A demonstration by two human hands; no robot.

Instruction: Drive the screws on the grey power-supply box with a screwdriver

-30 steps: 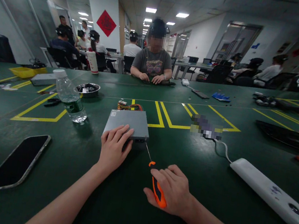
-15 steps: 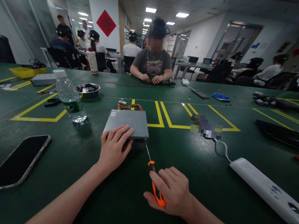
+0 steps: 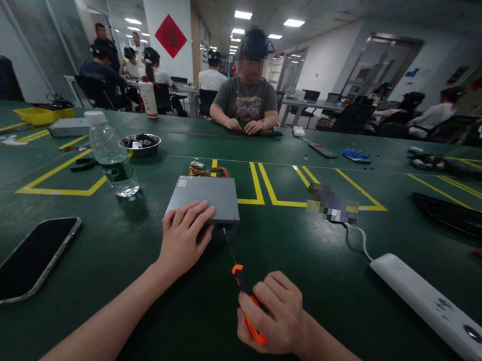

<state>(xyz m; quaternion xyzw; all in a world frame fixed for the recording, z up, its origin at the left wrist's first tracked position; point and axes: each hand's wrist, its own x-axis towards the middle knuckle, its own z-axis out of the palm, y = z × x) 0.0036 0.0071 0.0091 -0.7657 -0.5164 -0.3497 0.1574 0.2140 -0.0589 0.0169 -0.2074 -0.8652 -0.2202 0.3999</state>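
- In the head view, a grey metal box (image 3: pixel 209 192) lies flat on the green table (image 3: pixel 179 341), ahead of the person, with a bundle of coloured cables (image 3: pixel 224 172) at its far side.
- The person's left hand (image 3: pixel 183 233) rests on the box's near left part, its fingers extended and slightly spread across the top, not closed around it; the thumb is by the near face.
- The right hand (image 3: pixel 275 314) has its fingers curled tightly around the handle of an orange-and-black screwdriver (image 3: pixel 242 279).
- The screwdriver's thin shaft slants away to the box's near face, by a dark socket; whether the tip touches cannot be told.
- Left of the box stands a water bottle (image 3: pixel 113 154), with a metal bowl (image 3: pixel 151 153) beyond it.
- A phone (image 3: pixel 26 262) lies left of the left forearm.
- Across the table sits a co-worker (image 3: pixel 247 99), both hands at its far edge.
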